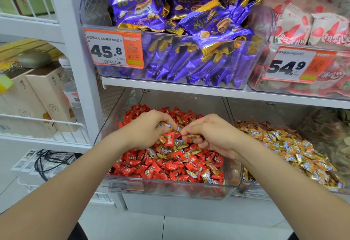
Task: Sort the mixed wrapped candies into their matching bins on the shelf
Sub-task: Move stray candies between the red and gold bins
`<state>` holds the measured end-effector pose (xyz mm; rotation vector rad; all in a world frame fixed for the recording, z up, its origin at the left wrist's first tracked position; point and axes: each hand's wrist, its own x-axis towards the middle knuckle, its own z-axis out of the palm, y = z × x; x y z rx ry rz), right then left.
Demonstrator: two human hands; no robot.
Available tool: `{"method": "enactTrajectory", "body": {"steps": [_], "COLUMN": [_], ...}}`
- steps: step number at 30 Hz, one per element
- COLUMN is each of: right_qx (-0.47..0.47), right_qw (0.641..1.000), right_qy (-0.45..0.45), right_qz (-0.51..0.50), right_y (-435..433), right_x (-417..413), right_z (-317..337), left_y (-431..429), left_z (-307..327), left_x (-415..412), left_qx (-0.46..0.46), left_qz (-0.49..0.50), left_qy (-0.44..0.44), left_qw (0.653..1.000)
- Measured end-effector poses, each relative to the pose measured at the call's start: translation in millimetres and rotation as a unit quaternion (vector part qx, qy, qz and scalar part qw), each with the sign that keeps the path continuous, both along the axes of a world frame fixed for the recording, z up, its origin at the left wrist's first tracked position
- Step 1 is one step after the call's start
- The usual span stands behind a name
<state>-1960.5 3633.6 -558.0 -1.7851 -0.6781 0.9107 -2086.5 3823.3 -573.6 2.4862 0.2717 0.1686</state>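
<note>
Wrapped candies (170,164) lie mixed directly beneath your fingers: mostly red, with gold strays among them, all inside the clear bin (170,187). — Instructor

Grip state: the fingers of your left hand (145,130) are curled around a gold-and-blue piece (165,125). The fingers of your right hand (214,135) pinch a gold piece (195,136) by its wrapper. A red piece (169,141) stands up between the two hands; whether either hand holds it cannot be determined. — Inspector

The matching gold pile (284,145) lies to the right of your right fingers, beyond the bin wall. Expected next step: carry the gold pieces across. — Instructor

Caution: a pinch on a slick wrapper end is probably weak. A quick swing could drop the piece below your fingers, where it would be hard to find among the red.
Caution: the red piece just beside your fingertips may ride along and land in the gold pile.
Caution: if your curled left fingers loosen over the wall, their load may spill on the wrong side. — Inspector
</note>
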Motion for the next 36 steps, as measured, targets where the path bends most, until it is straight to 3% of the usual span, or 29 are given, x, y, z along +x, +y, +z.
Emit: {"method": "enactTrajectory", "body": {"steps": [4,9,12,15,19,26,33,36], "right_qx": [-0.049,-0.063,-0.112,-0.144,-0.212,-0.278,-0.226,-0.208], "right_qw": [0.991,0.977,0.921,0.876,0.837,0.816,0.783,0.803], "right_qy": [-0.123,-0.204,-0.360,-0.439,-0.465,-0.424,-0.485,-0.477], "right_qz": [0.012,0.025,0.094,0.139,0.197,0.276,0.317,0.291], "right_y": [5,10,9,8,2,8,20,15], "right_x": [3,2,7,14,22,22,19,20], "right_z": [-4,-12,-16,-16,-9,-31,-47,-42], "left_y": [1,-3,-6,-3,1,0,2,4], "left_z": [-9,-6,0,-2,-2,-18,-24,-24], "left_x": [4,4,2,0,-6,-1,5,3], "left_qx": [-0.021,-0.037,0.001,0.057,0.112,0.183,0.188,0.188], "left_qz": [0.004,0.031,0.039,0.036,-0.025,-0.069,-0.105,-0.106], "left_qy": [0.046,0.092,0.104,0.110,0.153,0.191,0.199,0.189], "left_qw": [0.999,0.995,0.994,0.992,0.981,0.962,0.956,0.958]}}
